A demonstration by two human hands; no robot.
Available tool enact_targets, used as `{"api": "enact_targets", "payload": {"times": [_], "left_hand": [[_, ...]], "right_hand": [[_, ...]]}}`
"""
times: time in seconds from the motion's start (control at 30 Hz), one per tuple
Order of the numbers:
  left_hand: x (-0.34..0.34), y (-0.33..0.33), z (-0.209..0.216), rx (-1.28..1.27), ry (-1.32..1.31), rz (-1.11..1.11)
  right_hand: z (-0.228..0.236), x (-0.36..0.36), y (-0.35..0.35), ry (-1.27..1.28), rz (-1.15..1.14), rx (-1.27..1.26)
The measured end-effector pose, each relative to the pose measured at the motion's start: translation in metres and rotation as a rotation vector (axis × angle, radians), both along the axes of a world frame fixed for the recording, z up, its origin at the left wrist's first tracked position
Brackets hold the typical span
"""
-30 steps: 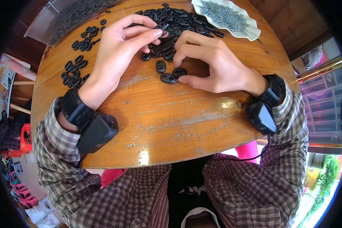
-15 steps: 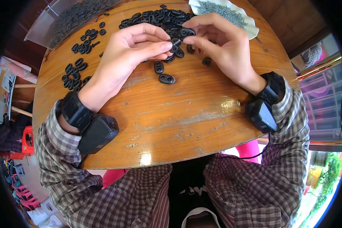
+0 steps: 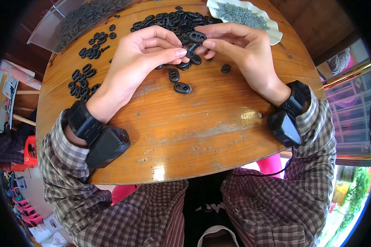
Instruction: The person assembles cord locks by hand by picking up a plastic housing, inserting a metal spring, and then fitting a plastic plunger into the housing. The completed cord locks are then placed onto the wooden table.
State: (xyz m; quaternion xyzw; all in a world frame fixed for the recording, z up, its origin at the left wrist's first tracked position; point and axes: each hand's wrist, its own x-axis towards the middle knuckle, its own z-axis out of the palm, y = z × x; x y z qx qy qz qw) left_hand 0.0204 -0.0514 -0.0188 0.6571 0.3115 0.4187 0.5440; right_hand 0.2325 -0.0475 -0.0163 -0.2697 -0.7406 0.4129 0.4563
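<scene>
My left hand (image 3: pixel 142 55) pinches a small black cord lock plunger (image 3: pixel 189 54) between thumb and forefinger, and a metal spring (image 3: pixel 192 47) stands up from it. Thumb and fingers of my right hand (image 3: pixel 249 51) grip an oval black cord lock body (image 3: pixel 197 37), its two holes facing me. The body is just above the spring; fingers partly hide whether they touch. Below my fingertips lie two cord lock pieces, one upright oval (image 3: pixel 174 75) and one sideways oval (image 3: pixel 182 87). A small black piece (image 3: pixel 225 68) rests below my right hand.
A heap of black cord lock parts (image 3: pixel 163 19) lies beyond my hands. At the far right is a white scalloped plate (image 3: pixel 275 38) of springs. A clear bin (image 3: pixel 39 38) of black parts stands far left, with loose black parts (image 3: pixel 81 80) along the left side of the wooden table (image 3: pixel 185 136).
My right hand has turned the cord lock body so its holes now show. The body has shifted slightly left, over the spring. My left hand keeps its pinch in nearly the same place.
</scene>
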Motion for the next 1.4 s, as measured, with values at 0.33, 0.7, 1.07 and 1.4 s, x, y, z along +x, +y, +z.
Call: {"api": "enact_targets", "payload": {"times": [0.33, 0.7, 1.07, 1.4], "left_hand": [[0.000, -0.001, 0.001, -0.041, -0.024, 0.006], [0.001, -0.002, 0.002, -0.091, -0.055, -0.001], [0.008, -0.012, 0.000, -0.124, -0.009, 0.036], [0.011, -0.012, 0.001, -0.134, 0.031, 0.080]], "right_hand": [[-0.001, 0.000, -0.001, -0.005, -0.001, -0.006], [-0.003, 0.000, -0.003, -0.156, -0.052, 0.191], [-0.005, -0.002, -0.005, -0.339, -0.118, 0.456], [-0.005, -0.003, -0.006, -0.432, -0.161, 0.679]]}}
